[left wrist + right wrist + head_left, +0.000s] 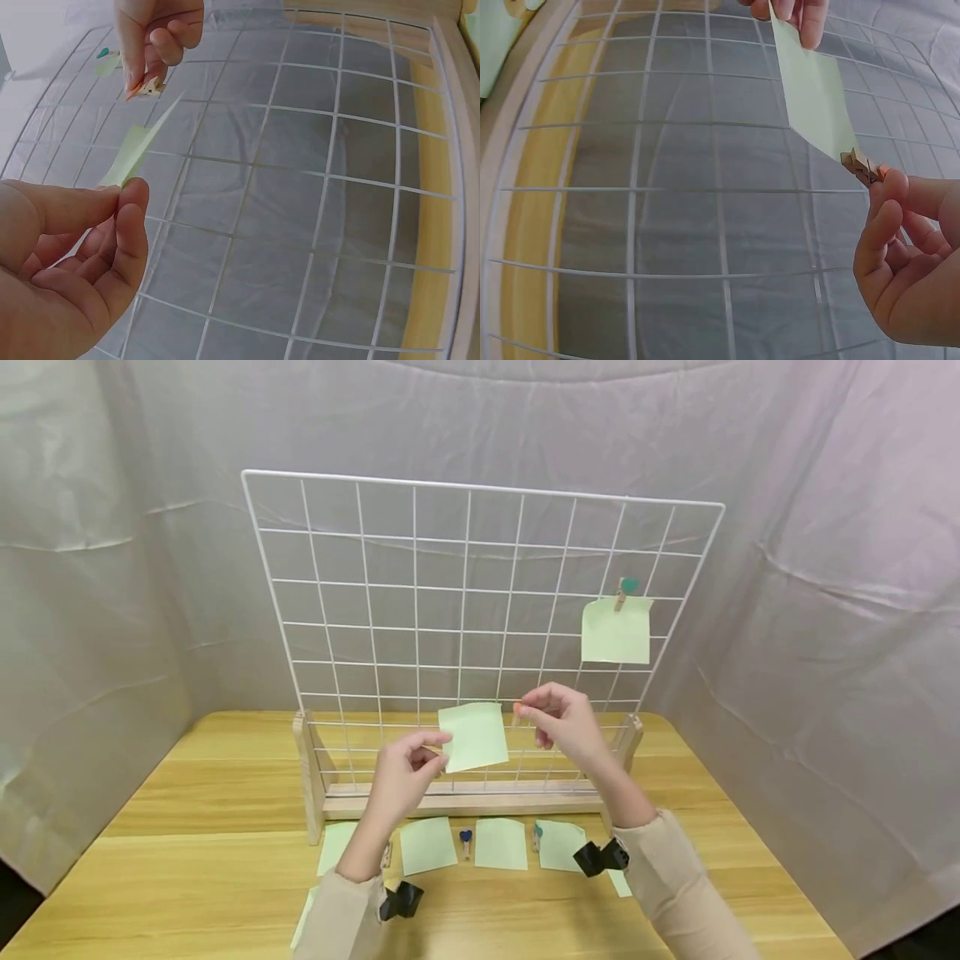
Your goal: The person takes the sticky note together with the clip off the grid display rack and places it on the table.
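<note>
My left hand (pixel 401 777) pinches a pale green paper square (pixel 474 737) by its left edge, holding it up before the lower part of a white wire grid (pixel 442 587). Between thumb and forefinger my right hand (pixel 568 727) pinches a small wooden clothespin (pixel 861 166) with an orange decoration. In the right wrist view the clothespin's tip is beside a corner of the paper; whether it grips the paper I cannot tell. Higher on the grid at the right, another green square (pixel 617 635) hangs from a clothespin with a teal heart (pixel 628 586).
The grid stands in a wooden base (pixel 465 806) on a wood-grain table (pixel 187 860). Several green squares, such as this paper (pixel 501 843), lie in front of it. Among them are a blue-heart clothespin (pixel 466 842) and a teal one (pixel 537 837). Grey cloth (pixel 480 427) hangs behind.
</note>
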A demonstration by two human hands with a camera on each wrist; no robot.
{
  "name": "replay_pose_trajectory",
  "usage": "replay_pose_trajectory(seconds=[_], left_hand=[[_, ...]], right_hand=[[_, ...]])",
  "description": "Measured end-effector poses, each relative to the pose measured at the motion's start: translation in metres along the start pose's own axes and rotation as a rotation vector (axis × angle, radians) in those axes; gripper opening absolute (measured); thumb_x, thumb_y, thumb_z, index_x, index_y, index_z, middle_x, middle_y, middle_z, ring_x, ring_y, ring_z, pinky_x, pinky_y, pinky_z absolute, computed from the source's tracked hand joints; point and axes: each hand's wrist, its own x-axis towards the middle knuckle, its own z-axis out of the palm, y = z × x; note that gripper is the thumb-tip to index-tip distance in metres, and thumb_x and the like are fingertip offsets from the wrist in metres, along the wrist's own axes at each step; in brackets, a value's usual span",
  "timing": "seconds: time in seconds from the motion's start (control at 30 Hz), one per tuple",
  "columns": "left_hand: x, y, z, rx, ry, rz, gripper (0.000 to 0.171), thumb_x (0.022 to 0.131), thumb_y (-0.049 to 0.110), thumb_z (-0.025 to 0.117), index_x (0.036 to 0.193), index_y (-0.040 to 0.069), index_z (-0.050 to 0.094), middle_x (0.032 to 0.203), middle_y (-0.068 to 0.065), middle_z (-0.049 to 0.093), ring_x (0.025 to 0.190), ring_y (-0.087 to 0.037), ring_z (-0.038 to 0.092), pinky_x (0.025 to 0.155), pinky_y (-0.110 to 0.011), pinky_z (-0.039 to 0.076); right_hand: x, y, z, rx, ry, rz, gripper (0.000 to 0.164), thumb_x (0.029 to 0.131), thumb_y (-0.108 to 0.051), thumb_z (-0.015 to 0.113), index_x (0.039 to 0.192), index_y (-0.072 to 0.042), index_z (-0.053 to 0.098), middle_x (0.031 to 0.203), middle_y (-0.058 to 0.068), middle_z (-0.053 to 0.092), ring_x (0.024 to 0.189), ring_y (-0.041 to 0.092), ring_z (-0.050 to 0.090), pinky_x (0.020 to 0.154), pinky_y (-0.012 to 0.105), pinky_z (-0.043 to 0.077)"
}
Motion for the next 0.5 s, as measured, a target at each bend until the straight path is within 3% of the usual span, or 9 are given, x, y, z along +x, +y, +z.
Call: replay_pose_trajectory(seconds=[0.17,0.4,0.5], left_hand=[[-0.008,-0.005,0.001,0.023,-0.019,-0.021,0.019,0.076,-0.009,0.063,0.094,-0.003,0.065,0.07,-0.008,0.062,0.06,-0.019,0.055,0.05,-0.02,0.042],[-0.017,-0.013,-0.002,0.015,-0.036,-0.072,0.016,0.077,-0.01,0.062,0.092,-0.006,0.064,0.069,-0.012,0.061,0.058,-0.026,0.053,0.049,-0.02,0.039],[-0.022,-0.016,-0.003,0.03,-0.047,-0.087,0.017,0.078,-0.008,0.062,0.093,-0.002,0.065,0.068,-0.008,0.061,0.057,-0.02,0.052,0.048,-0.02,0.038]], right_hand=[[-0.006,0.012,0.006,0.009,-0.027,0.019,0.015,0.082,-0.009,0.064,0.089,0.004,0.06,0.08,0.012,0.063,0.044,0.011,0.048,0.042,0.021,0.042],[-0.014,0.027,0.013,0.012,-0.062,0.074,0.016,0.083,-0.008,0.062,0.092,0.005,0.06,0.077,0.007,0.062,0.045,0.011,0.046,0.043,0.022,0.041],[-0.018,0.033,0.016,0.023,-0.074,0.091,0.014,0.084,-0.006,0.061,0.092,0.004,0.06,0.081,0.01,0.062,0.045,0.011,0.047,0.043,0.021,0.04]])
